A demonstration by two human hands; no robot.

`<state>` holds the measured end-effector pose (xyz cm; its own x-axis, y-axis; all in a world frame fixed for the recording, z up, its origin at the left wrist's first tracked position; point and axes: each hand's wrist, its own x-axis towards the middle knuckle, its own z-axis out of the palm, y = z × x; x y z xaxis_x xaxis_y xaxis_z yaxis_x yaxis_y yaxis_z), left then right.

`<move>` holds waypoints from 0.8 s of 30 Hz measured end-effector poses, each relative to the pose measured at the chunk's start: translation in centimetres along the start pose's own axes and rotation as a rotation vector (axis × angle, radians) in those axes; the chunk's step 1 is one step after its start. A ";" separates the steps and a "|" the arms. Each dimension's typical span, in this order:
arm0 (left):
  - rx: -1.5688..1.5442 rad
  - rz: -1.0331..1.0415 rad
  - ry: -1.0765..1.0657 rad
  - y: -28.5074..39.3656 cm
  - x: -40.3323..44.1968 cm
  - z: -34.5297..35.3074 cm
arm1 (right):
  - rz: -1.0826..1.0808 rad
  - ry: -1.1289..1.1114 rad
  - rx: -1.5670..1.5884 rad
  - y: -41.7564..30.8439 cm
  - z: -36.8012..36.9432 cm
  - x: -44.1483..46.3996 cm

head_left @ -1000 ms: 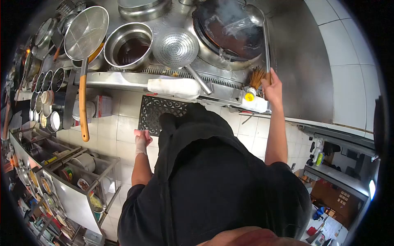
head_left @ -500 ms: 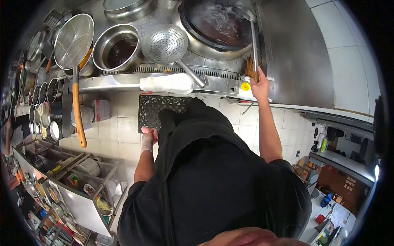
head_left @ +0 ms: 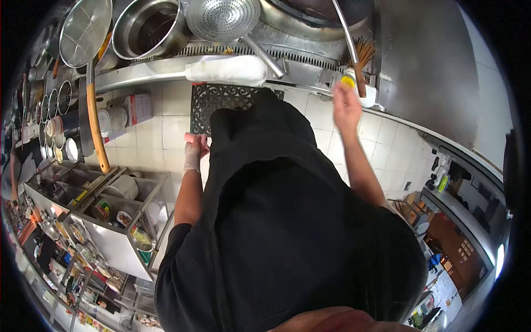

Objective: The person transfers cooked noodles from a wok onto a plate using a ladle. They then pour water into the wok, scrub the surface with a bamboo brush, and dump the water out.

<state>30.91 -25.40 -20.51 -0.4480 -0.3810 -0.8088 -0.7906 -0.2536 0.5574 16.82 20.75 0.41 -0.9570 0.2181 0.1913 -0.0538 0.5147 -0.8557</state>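
My right hand (head_left: 347, 109) is just below the wooden end of a long-handled wok ladle (head_left: 352, 50), apart from it, with its fingers loosely spread and nothing in them. The ladle's head is out of view past the top edge. Beside its handle stand a bamboo wok brush (head_left: 362, 51) and a yellow-capped container (head_left: 348, 81). My left hand (head_left: 194, 148), in a thin pale glove, hangs low by my side. Its fingers are closed around something pink that I cannot make out.
A wok (head_left: 310, 25) is on the stove, next to a perforated skimmer (head_left: 224, 16) and a pot of dark liquid (head_left: 119, 36). A folded white towel (head_left: 225, 70) lies on the stove's front rail. To the left hangs a wooden-handled strainer (head_left: 95, 122); a rubber mat (head_left: 204, 105) covers the floor.
My right hand has let go of the ladle and drawn back toward me. The ladle now leans with its wooden end over the stove edge. The view has tilted down, away from the wok.
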 end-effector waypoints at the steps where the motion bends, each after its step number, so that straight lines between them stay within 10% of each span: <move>1: 0.087 0.003 -0.001 -0.4 -0.4 -0.4 | 0.164 -0.078 0.205 3.3 1.5 -3.0; 7: 0.348 0.046 0.008 -5.7 2.6 -4.7 | 1.169 0.172 0.805 23.2 6.3 -8.2; 10: 0.380 -0.165 -0.058 0.0 -3.2 -4.1 | 1.170 0.296 0.989 29.4 8.4 -5.1; 13: 0.543 0.119 0.169 0.8 -4.1 -5.3 | 1.205 0.349 1.113 33.9 11.3 -2.9; 19: 0.063 0.085 0.009 4.9 -5.5 -3.6 | 1.113 0.509 1.319 37.7 12.2 -2.7; 24: 0.237 0.085 0.046 1.8 -4.7 -2.8 | 1.483 0.363 1.338 43.4 10.4 -2.8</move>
<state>32.80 -26.60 -15.21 -0.5014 -0.4337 -0.7487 -0.8294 -0.0053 0.5586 14.21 33.81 -42.28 -0.3724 0.0212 -0.9278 0.2628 -0.9564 -0.1273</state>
